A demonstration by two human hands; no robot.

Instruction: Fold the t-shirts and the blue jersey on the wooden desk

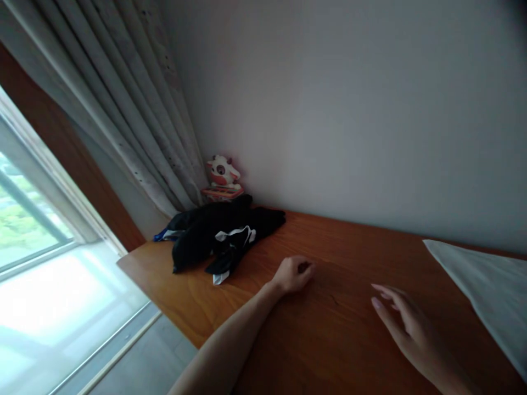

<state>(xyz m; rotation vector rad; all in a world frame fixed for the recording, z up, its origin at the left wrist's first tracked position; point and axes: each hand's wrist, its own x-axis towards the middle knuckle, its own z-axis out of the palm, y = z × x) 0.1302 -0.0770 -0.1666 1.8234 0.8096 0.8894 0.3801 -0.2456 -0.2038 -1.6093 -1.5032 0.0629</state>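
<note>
My left hand (293,274) rests on or just over the brown wooden tabletop (349,252), its fingers curled in toward the thumb. A small dark gap shows inside the curl, and I see nothing held there. To its right, my right hand (405,323) is open, thumb and fingers apart and pointing left, with nothing between them. Left of my left hand lies a crumpled heap of black clothing (206,230) with white trim, apart from both hands. A bit of blue fabric (160,236) pokes out at the heap's left end.
A cow-shaped toy (222,173) with a pink base stands behind the clothing, by the wall. White cloth (489,285) covers the table's right side. A patterned curtain (123,99) hangs at the left, beside a bright window (28,203). The table's left edge drops toward a pale floor.
</note>
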